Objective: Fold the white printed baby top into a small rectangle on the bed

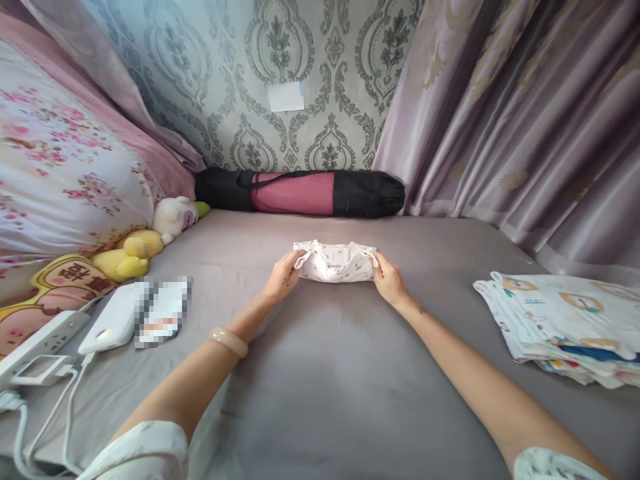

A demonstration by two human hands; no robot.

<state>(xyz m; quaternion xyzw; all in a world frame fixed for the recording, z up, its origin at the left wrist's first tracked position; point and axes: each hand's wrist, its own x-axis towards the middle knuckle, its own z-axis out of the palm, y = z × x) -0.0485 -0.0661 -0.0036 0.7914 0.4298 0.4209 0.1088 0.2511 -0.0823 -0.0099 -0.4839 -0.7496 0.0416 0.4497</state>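
A small white cloth [334, 263] with a fine dark print lies partly folded on the grey bed sheet [320, 373]. It may be a garment, but its kind is hard to make out. My left hand [284, 275] pinches its left end, and my right hand [390, 277] pinches the right end. Between the two hands the near edge dips in a loose curve. My fingertips are partly hidden by the fabric. To the right, apart from my right hand, sits a stack of folded printed cloths [565, 320].
A black and pink rolled bag [295, 193] lies along the wall. At left are plush toys [173, 219], a floral cushion [65, 153], a power strip [55, 337], a white charger-like box [117, 320], cables [67, 407] and a blurred-out object [163, 312]. Curtains [520, 113] hang at right.
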